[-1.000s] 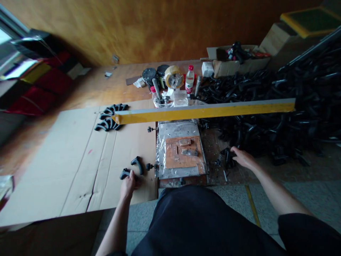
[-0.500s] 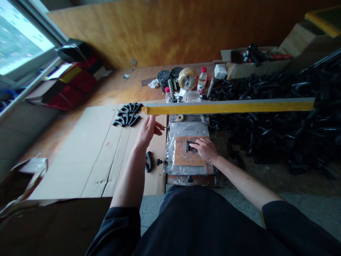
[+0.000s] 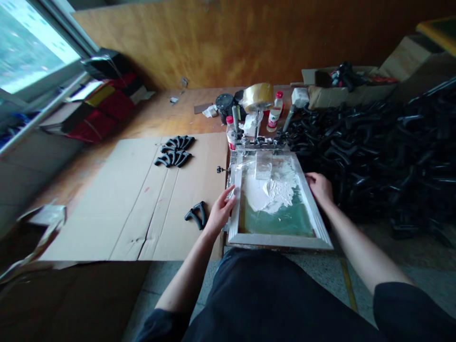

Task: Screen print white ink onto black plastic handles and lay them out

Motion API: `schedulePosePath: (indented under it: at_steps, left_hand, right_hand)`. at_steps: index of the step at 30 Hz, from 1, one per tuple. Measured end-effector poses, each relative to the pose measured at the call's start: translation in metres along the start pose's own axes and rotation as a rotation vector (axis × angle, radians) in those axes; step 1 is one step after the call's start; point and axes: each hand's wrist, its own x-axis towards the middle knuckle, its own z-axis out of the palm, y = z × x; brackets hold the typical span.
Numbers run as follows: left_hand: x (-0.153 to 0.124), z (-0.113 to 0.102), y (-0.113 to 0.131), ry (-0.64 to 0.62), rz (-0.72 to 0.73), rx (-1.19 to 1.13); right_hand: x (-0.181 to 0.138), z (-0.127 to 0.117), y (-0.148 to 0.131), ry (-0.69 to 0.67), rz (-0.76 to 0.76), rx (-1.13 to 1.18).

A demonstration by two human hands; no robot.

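Note:
A silver-edged screen printing frame (image 3: 281, 241) lies lowered over the printing base, with white ink (image 3: 280, 192) spread across its green mesh. My left hand (image 3: 220, 211) is at the frame's left side, thumb and fingers at the edge. On the opposite side, my right hand (image 3: 320, 187) has its fingers curled at the right edge. A squeegee-like block (image 3: 263, 165) rests at the back of the mesh. Whatever lies under the frame is hidden. Two curved black handles (image 3: 197, 215) lie on the cardboard left of my left hand.
Several black handles (image 3: 174, 151) sit in rows on the cardboard sheet (image 3: 107, 199). A big heap of black parts (image 3: 363, 156) fills the right. Behind the frame stand a tape roll (image 3: 258, 97), a red-capped bottle (image 3: 274, 114) and a black tub (image 3: 224, 105).
The frame has swung down from its raised position and covers the base and the black part on it. My right hand left that part for the frame's right edge; my left hand came down and nearer.

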Motion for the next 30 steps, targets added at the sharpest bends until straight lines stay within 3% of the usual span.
schedulePosePath:
  at_steps: [2,4,7,10,12,15,18,20,25,30]
  left_hand:
    - [0.002,0.004,-0.027,0.006,-0.061,0.021]
    - [0.008,0.008,-0.046,0.041,-0.087,0.070]
    - [0.018,0.010,-0.057,0.054,-0.117,0.134]
    - [0.022,0.009,-0.061,0.051,-0.144,0.139]
    - [0.022,0.008,-0.063,0.056,-0.149,0.134]
    - [0.022,0.009,-0.067,0.046,-0.137,0.143]
    - [0.023,0.010,-0.069,0.039,-0.134,0.153]
    - [0.023,0.010,-0.068,0.052,-0.131,0.158]
    - [0.020,0.009,-0.065,0.058,-0.119,0.148]
    - [0.019,0.009,-0.062,0.046,-0.102,0.151]
  right_hand:
    - [0.017,-0.002,-0.008,0.095,0.021,-0.020]
    - [0.033,0.007,-0.034,0.102,-0.096,-0.056]
    - [0.045,0.030,-0.081,-0.077,-0.249,-0.155]
    - [0.031,0.046,-0.107,-0.305,-0.229,-0.253]
    - [0.009,0.048,-0.107,-0.384,-0.301,-0.275]
    - [-0.023,0.039,-0.096,-0.479,-0.535,-0.218]
    - [-0.031,0.026,-0.089,-0.600,-0.684,-0.154]
    - [-0.025,0.022,-0.090,-0.615,-0.661,-0.137]
    - [-0.033,0.034,-0.094,-0.409,-0.546,-0.100]
    - [-0.043,0.037,-0.091,-0.445,-0.569,-0.077]
